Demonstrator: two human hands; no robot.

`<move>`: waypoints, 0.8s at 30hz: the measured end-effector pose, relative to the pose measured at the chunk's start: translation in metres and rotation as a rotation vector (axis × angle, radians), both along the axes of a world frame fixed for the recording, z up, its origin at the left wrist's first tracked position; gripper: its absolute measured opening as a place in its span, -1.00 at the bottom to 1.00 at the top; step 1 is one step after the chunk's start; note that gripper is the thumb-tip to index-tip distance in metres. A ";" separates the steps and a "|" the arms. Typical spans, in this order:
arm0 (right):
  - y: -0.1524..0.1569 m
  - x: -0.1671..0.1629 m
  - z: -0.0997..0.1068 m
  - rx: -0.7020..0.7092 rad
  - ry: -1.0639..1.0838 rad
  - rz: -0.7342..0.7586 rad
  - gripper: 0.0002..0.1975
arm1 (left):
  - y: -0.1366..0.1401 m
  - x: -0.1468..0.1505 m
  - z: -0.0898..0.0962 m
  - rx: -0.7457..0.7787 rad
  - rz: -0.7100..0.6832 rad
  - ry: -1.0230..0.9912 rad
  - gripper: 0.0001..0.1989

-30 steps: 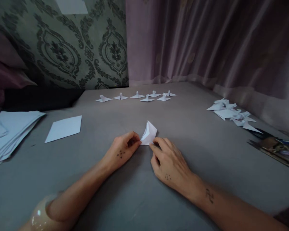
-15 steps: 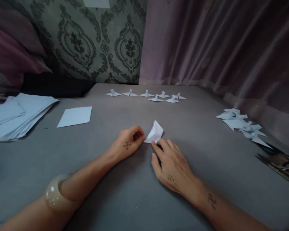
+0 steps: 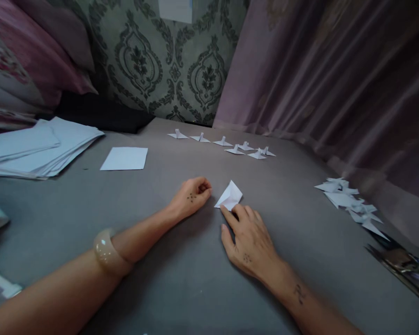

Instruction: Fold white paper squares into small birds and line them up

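Observation:
A small folded white paper (image 3: 231,195) lies on the grey surface in front of me, its creased flap facing up and its tip pointing away. My right hand (image 3: 249,237) rests beside its near edge, thumb and fingers apart, with the index fingertip pressing on the near corner. Just left of the paper is my left hand (image 3: 192,197), its fingers curled in toward the thumb. A gap separates it from the paper, and nothing shows in it. A pale bangle (image 3: 108,256) circles the left wrist.
Several folded paper birds (image 3: 223,142) stand at the back, and more lie in a pile of paper birds (image 3: 349,200) at right. A square paper sheet (image 3: 125,158) and a paper stack (image 3: 45,149) are at left. A curtain (image 3: 282,70) borders the right side.
My left hand has drawn away from the folded paper's left corner. The paper's raised flap lies flatter, with my right index finger still on it. The view has turned left and tilted.

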State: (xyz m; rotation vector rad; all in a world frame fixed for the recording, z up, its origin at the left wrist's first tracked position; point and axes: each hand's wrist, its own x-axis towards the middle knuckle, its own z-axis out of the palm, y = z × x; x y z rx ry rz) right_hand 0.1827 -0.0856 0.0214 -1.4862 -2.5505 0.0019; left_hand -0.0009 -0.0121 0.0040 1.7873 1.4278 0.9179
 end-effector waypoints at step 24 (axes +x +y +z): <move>-0.003 0.002 -0.003 -0.044 0.167 -0.119 -0.62 | -0.013 -0.006 -0.005 0.467 -0.460 0.419 -0.81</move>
